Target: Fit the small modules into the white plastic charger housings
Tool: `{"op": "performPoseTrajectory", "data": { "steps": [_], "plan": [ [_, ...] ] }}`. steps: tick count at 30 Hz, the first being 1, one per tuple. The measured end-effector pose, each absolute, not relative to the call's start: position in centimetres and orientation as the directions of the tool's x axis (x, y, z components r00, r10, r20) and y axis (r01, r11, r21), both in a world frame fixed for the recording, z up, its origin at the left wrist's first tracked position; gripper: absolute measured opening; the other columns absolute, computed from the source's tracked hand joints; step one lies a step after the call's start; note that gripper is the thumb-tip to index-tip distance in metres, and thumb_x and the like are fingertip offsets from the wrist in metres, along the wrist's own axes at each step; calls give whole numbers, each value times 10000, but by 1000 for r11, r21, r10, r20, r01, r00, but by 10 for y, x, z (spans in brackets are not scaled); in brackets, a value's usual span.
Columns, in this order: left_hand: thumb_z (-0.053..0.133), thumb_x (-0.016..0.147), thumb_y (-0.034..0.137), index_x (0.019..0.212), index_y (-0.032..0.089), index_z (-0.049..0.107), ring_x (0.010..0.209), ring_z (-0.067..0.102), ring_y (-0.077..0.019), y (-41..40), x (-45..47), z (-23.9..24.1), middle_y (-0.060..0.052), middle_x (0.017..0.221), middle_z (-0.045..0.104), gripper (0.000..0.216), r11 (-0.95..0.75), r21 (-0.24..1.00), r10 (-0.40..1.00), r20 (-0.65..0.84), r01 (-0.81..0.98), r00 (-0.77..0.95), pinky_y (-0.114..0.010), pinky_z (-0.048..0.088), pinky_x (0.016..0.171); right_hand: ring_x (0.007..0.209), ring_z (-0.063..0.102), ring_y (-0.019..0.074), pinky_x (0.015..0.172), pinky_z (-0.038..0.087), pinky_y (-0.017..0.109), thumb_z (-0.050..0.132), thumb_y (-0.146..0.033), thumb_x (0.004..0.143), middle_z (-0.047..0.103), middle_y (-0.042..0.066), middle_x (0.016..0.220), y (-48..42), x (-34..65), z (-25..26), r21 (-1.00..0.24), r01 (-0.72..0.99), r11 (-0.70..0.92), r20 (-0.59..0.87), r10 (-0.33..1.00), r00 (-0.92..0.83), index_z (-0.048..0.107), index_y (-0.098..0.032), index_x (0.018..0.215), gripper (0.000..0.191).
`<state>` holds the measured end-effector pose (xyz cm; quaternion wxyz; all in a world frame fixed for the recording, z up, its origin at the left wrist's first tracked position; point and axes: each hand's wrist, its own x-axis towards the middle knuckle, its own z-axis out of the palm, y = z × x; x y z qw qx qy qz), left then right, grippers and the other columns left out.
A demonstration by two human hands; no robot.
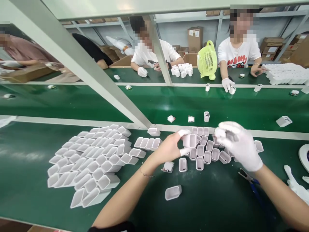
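Observation:
My left hand [170, 147], with white covers on its thumb and fingertip, is closed around a white open-topped plastic casing [190, 141]. My gloved right hand [242, 149] pinches a small white part [220, 133]; glove and blur hide its exact kind. Several similar white casings [207, 157] stand upright in a cluster beneath and between my hands. A small board with a white wrapped part [168, 167] rests on the green bench below my left hand. Closer to me a single casing [173, 192] lies tilted.
Many stacked casings [91, 161] cover the left bench. Blue-handled pliers [252, 182] lie by my right forearm. Ahead runs a green conveyor [116, 104] carrying casings and boards, crossed by a slanted metal post [96, 83]. Co-workers sit opposite, near a yellow-green fan [207, 61].

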<state>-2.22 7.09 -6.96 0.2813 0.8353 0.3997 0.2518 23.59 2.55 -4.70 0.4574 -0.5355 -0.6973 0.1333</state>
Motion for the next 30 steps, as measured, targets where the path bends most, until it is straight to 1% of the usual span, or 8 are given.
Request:
{"op": "performPoseTrajectory", "data": {
  "steps": [2, 4, 7, 17, 21, 25, 28, 30],
  "plan": [
    [631, 786, 174, 1182, 212, 523, 995, 634, -229, 51, -20, -51, -81, 1123, 635, 413, -631, 607, 737, 275, 483, 617, -363, 531, 857, 816, 671, 211, 680, 559, 339, 668, -328, 827, 679, 34, 897, 2, 224, -38, -512, 680, 524, 547, 810, -212, 627, -243, 852, 97],
    [611, 813, 155, 1221, 222, 506, 1021, 627, -217, 37, -16, -40, -85, 1158, 618, 427, -705, 579, 665, 339, 410, 665, -335, 535, 849, 720, 658, 182, 602, 538, 292, 624, -298, 872, 656, 14, 778, -12, 215, -31, -369, 653, 662, 609, 703, -368, 588, -246, 762, 127],
    [629, 836, 181, 1253, 215, 477, 1003, 629, -199, 27, -13, -33, -94, 1149, 610, 445, -755, 563, 604, 398, 336, 690, -309, 543, 830, 647, 635, 163, 563, 523, 271, 557, -267, 917, 623, 9, 700, -19, 206, -26, -229, 610, 759, 703, 562, -435, 549, -241, 716, 203],
    [601, 862, 184, 1268, 221, 462, 1031, 619, -210, 13, -13, -33, -108, 1157, 602, 430, -787, 521, 580, 443, 330, 684, -334, 553, 852, 630, 617, 165, 540, 487, 280, 482, -258, 957, 643, 51, 749, -30, 199, -25, -102, 640, 762, 717, 502, -483, 560, -198, 792, 191],
    [610, 856, 197, 1298, 237, 450, 1120, 598, -248, 10, -15, -38, -126, 1227, 583, 472, -791, 502, 584, 450, 351, 675, -381, 542, 916, 717, 647, 192, 622, 526, 309, 496, -237, 947, 684, 92, 841, -37, 199, -28, -31, 669, 743, 700, 493, -516, 605, -155, 964, 138],
    [612, 865, 226, 1320, 255, 435, 1132, 600, -252, 9, -15, -38, -128, 1254, 572, 489, -791, 509, 581, 451, 340, 677, -391, 544, 924, 836, 661, 220, 726, 558, 345, 549, -203, 912, 702, 106, 934, -42, 202, -31, 1, 682, 731, 702, 485, -521, 572, -143, 1156, 252],
    [620, 867, 245, 1317, 250, 448, 1144, 595, -254, 9, -14, -38, -130, 1254, 577, 481, -787, 518, 581, 437, 336, 686, -392, 539, 942, 869, 662, 229, 738, 560, 350, 582, -202, 893, 695, 118, 962, -42, 205, -34, 6, 669, 743, 697, 477, -536, 557, -122, 1190, 308],
    [622, 868, 247, 1321, 247, 451, 1155, 590, -255, 10, -14, -40, -131, 1265, 574, 485, -784, 524, 581, 429, 334, 691, -390, 533, 956, 869, 662, 225, 736, 558, 346, 563, -197, 906, 690, 125, 964, -42, 205, -35, 34, 656, 754, 696, 454, -557, 564, -103, 1154, 266]
  ]
}}
